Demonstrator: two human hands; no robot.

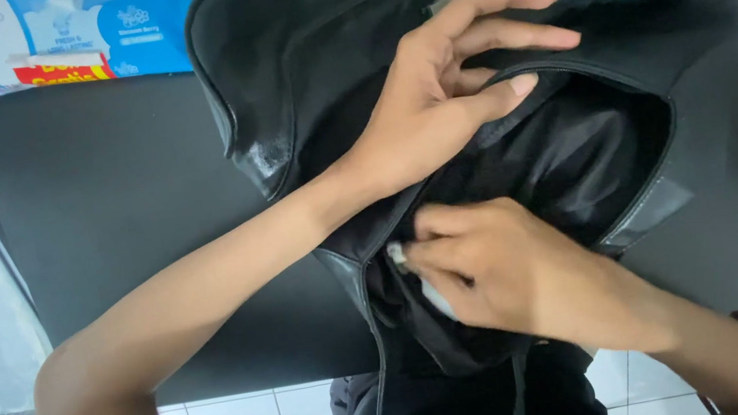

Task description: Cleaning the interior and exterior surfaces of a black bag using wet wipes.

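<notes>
Black leather bag [342, 34] lies on the dark bench [122, 207], mouth open. Left hand [440, 93] grips its rim; right hand [497, 266] pinches the inner lining [568, 156] near a small silver piece [395, 255].

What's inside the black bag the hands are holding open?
The black bag shows only dark lining inside. The left hand holds its rim; the right hand pinches something small and pale at the edge. Deeper contents are hidden in shadow.
</notes>
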